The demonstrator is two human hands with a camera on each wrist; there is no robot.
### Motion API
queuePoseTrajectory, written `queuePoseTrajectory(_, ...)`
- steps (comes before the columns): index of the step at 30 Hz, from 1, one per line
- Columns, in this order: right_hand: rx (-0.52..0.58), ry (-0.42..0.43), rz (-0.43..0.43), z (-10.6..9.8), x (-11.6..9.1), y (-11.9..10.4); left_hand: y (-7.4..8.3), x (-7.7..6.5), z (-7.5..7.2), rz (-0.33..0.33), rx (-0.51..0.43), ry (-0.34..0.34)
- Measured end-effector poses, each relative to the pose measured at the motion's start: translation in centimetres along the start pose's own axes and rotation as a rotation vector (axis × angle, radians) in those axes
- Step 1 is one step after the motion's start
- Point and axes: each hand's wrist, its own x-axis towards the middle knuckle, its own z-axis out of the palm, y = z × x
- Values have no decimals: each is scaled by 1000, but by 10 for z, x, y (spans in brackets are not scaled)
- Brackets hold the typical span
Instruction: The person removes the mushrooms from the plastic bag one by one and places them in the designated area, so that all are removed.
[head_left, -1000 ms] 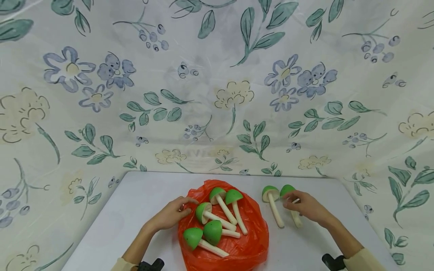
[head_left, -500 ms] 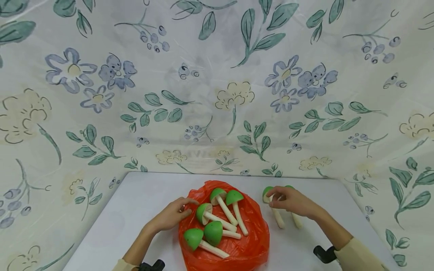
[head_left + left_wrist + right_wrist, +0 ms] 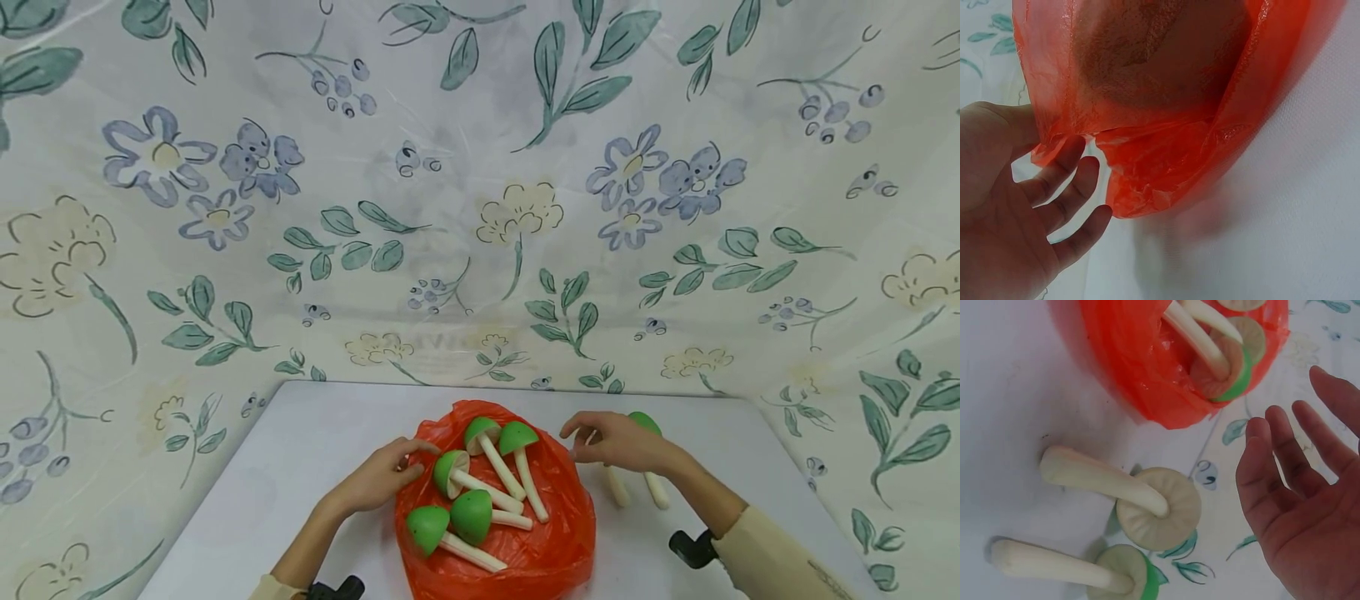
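Note:
A red plastic bag [image 3: 566, 533] lies spread on the table with several toy mushrooms [image 3: 471, 515] in it, green-capped with pale stems. At its left rim my left hand [image 3: 375, 477] pinches the thin plastic edge; in the left wrist view the other fingers spread loosely beside the red film [image 3: 1147, 169]. My right hand [image 3: 626, 443] hovers just right of the bag, fingers loosely bent and nothing in them. Below it lies one mushroom [image 3: 1159, 509], its cap hidden in the head view. A second mushroom [image 3: 657, 490] lies to its right, partly behind the wrist.
The white table [image 3: 330, 425] extends on both sides of the bag. A cloth [image 3: 450, 183] printed with flowers and leaves hangs behind the table. Dark camera mounts [image 3: 693, 548] sit on the wrists.
My right hand has moved left, from the far-right mushroom across the other one to near the bag's right edge. The left hand and the mushrooms stay where they were.

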Motion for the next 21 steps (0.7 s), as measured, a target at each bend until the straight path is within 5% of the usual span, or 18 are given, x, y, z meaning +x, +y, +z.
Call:
queuePoseTrajectory(10, 36, -102, 54, 12, 20, -8, -1, 0, 1, 14, 4, -2)
queuePoseTrajectory(21, 198, -81, 184, 25, 33, -16, -1, 0, 0, 18, 9, -7)
